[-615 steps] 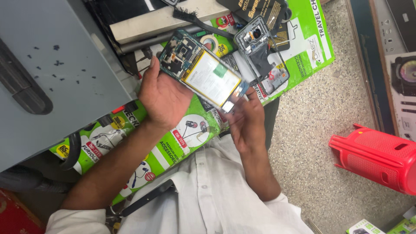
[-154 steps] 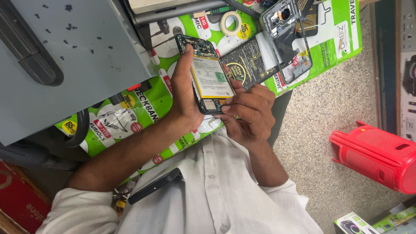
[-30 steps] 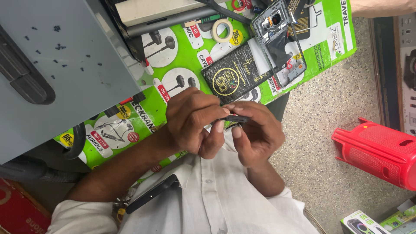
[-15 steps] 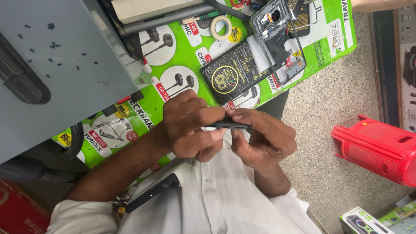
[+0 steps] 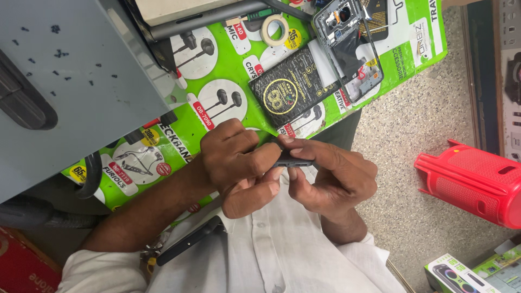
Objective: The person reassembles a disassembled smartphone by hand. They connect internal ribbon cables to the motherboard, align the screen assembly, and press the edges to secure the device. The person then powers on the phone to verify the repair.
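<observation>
Head view: your left hand (image 5: 239,163) and right hand (image 5: 331,176) pinch the dark phone (image 5: 293,160) edge-on above your lap — its back cover (image 5: 347,49) still lies off on the bench (image 5: 233,65), reassembly left.

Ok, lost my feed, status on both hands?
Left hand and right hand both gripping the slim dark phone, edge-on, above the green printed mat. Nothing obstructing.
</observation>
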